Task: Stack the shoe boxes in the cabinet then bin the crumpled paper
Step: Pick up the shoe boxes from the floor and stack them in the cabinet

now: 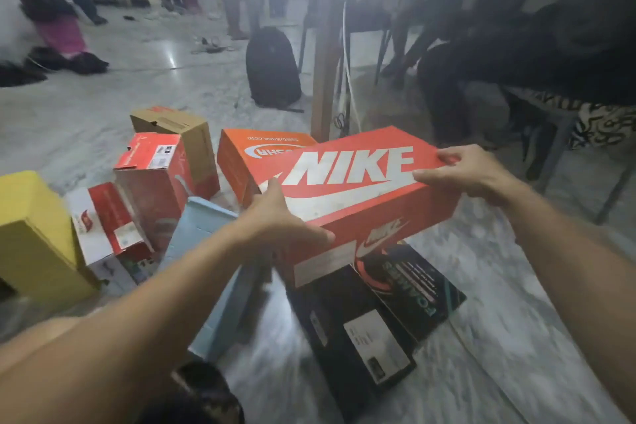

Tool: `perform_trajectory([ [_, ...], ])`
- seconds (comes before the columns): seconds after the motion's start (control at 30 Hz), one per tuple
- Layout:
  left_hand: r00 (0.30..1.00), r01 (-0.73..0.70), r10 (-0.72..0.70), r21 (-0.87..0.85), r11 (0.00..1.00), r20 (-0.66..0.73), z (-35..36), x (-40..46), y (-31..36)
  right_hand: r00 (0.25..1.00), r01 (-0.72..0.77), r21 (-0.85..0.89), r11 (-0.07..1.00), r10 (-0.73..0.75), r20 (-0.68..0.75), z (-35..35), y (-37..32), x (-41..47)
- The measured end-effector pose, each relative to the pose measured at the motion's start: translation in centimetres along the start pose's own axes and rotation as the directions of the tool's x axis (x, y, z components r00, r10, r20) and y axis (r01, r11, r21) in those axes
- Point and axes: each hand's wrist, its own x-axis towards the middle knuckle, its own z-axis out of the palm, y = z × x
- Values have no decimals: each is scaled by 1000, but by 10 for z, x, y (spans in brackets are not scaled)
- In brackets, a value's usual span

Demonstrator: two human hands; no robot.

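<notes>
Marble floor (103,120), grey-white, carries everything. Yellow box (34,237) at far left edge, largest of the grounded ones. Orange Nike box (358,196) (white logo on lid, closed) is off the floor, held tilted above the pile, centre frame. Black box (358,330) lies flat directly under it, white label on near end; a dark printed lid or box (413,286) overlaps its right side. Second orange box (247,155) sits behind the Nike box, partly hidden by it. Light blue box (203,237) leans beside the L forearm. Red box (151,179) stands on end, w/ a brown cardboard box (179,127) just behind it. Red-and-white box (103,224) sits betw. yellow and red ones. Black backpack (272,69) stands further back near a wooden table leg (323,45).

Left hand (275,220): grips Nike box's near-left corner, thumb up on lid, fingers curled along the side. Right hand (471,172): pinches far-right end, thumb on lid, fingers over the edge.

Cabinet, bin, crumpled paper: not in frame.
</notes>
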Motion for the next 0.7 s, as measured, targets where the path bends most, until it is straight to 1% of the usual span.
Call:
perform_trajectory([
  [0.1,999,-38,39,-56,998,10,-52,-19,7,996,77,13,997,-78,50,3,-43,-6],
  [0.17,1000,-11,10,-64,998,-18,-87,-30,3,989,133,2,991,-133,68,12,-69,-7],
  [0.4,967,59,-72,-57,997,-245,-184,-82,-41,927,359,-20,933,-355,122,78,-163,-13],
  [0.53,908,150,-162,-60,987,-387,-227,-123,-82,870,475,-23,879,-466,160,129,-215,-17],
  [0.7,814,301,-334,-147,942,-475,-271,-185,-139,754,633,-59,772,-597,274,196,-285,-41],
])
